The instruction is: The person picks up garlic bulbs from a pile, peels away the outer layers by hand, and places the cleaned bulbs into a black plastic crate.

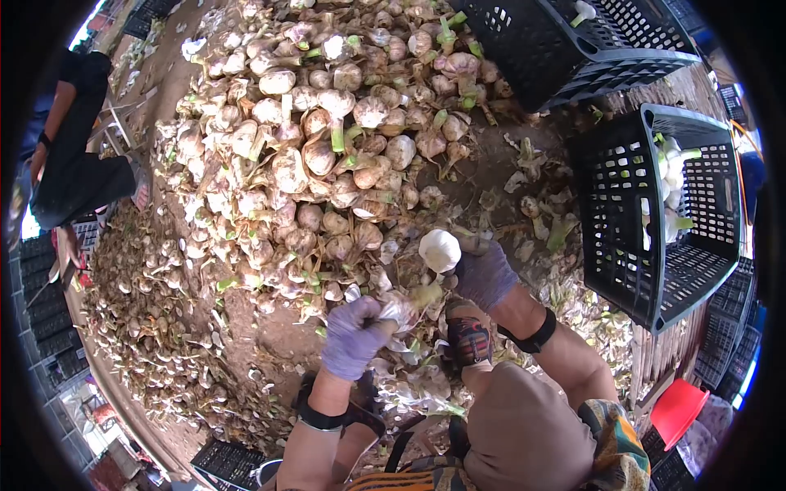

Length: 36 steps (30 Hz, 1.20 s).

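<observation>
My right hand, in a thin purple glove, is closed around a clean white garlic bulb. The bulb's round side faces left, and the fingers behind it are partly hidden. Lower and to the left, my left hand, gloved the same way, has thumb and fingers pinched on papery garlic skin. A pale greenish piece beside that skin is blurred. Just beyond both hands lies a large heap of unpeeled garlic bulbs, brown and purplish, some with cut green stems.
To the right, a black plastic crate lies tipped with several white garlic bulbs inside. Another black crate stands behind it. Loose skins litter the ground. A person sits at the far left; a red basin is lower right.
</observation>
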Each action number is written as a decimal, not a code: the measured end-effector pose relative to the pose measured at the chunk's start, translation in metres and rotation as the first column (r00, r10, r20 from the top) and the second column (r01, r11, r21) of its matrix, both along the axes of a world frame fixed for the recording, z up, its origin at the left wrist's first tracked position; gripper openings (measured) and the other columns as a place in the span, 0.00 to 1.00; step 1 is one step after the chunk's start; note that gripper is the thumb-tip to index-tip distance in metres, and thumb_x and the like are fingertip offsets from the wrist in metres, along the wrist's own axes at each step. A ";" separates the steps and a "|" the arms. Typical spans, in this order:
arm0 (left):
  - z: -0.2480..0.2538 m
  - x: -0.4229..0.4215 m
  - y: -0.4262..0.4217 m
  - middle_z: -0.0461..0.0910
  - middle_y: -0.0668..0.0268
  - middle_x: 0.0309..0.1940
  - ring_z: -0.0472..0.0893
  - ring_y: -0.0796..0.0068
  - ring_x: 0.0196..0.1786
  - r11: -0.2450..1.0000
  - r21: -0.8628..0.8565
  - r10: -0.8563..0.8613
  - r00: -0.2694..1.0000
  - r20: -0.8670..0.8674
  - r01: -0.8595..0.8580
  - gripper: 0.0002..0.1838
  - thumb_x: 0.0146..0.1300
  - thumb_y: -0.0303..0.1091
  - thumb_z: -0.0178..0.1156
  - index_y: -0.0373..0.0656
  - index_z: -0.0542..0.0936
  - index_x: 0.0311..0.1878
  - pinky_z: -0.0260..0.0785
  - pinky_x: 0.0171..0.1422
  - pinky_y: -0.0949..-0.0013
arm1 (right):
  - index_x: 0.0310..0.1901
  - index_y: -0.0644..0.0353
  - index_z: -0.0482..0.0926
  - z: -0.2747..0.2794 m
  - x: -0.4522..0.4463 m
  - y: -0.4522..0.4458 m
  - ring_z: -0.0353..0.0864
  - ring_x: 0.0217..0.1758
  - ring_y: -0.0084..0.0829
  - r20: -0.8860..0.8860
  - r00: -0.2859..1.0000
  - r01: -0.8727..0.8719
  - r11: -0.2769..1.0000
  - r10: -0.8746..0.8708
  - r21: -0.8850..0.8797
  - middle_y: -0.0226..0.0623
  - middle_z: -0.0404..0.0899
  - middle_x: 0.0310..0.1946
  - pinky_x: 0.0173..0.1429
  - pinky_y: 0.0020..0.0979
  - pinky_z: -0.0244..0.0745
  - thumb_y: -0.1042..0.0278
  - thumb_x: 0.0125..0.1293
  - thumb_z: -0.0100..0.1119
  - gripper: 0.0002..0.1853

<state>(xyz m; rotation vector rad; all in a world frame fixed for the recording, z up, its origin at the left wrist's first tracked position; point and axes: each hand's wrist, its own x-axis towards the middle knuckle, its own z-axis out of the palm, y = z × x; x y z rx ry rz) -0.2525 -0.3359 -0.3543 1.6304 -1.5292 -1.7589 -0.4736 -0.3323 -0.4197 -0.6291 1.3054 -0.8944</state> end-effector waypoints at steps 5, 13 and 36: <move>-0.035 -0.009 0.027 0.80 0.59 0.33 0.80 0.58 0.36 0.623 -0.022 -0.680 0.555 0.480 0.782 0.08 0.55 0.36 0.56 0.47 0.78 0.37 0.72 0.41 0.60 | 0.53 0.64 0.69 0.003 -0.029 -0.015 0.79 0.38 0.36 0.656 0.636 0.270 0.914 -0.406 0.304 0.47 0.74 0.46 0.26 0.30 0.79 0.66 0.61 0.50 0.19; -0.057 -0.013 0.069 0.80 0.52 0.36 0.79 0.52 0.45 0.161 0.460 -0.947 0.006 0.320 0.873 0.15 0.61 0.44 0.48 0.49 0.77 0.46 0.70 0.45 0.55 | 0.53 0.61 0.72 0.050 -0.130 -0.056 0.80 0.42 0.32 -0.455 0.866 0.108 0.966 -0.208 -0.236 0.40 0.80 0.39 0.37 0.28 0.76 0.57 0.61 0.55 0.22; -0.032 -0.043 -0.002 0.76 0.63 0.44 0.76 0.72 0.45 0.975 -0.042 0.207 0.958 -0.198 -0.219 0.27 0.50 0.30 0.68 0.39 0.70 0.54 0.68 0.52 0.70 | 0.52 0.69 0.67 0.041 0.012 0.000 0.73 0.34 0.22 0.322 0.941 0.106 0.994 -0.102 0.005 0.36 0.75 0.36 0.38 0.24 0.74 0.60 0.54 0.66 0.29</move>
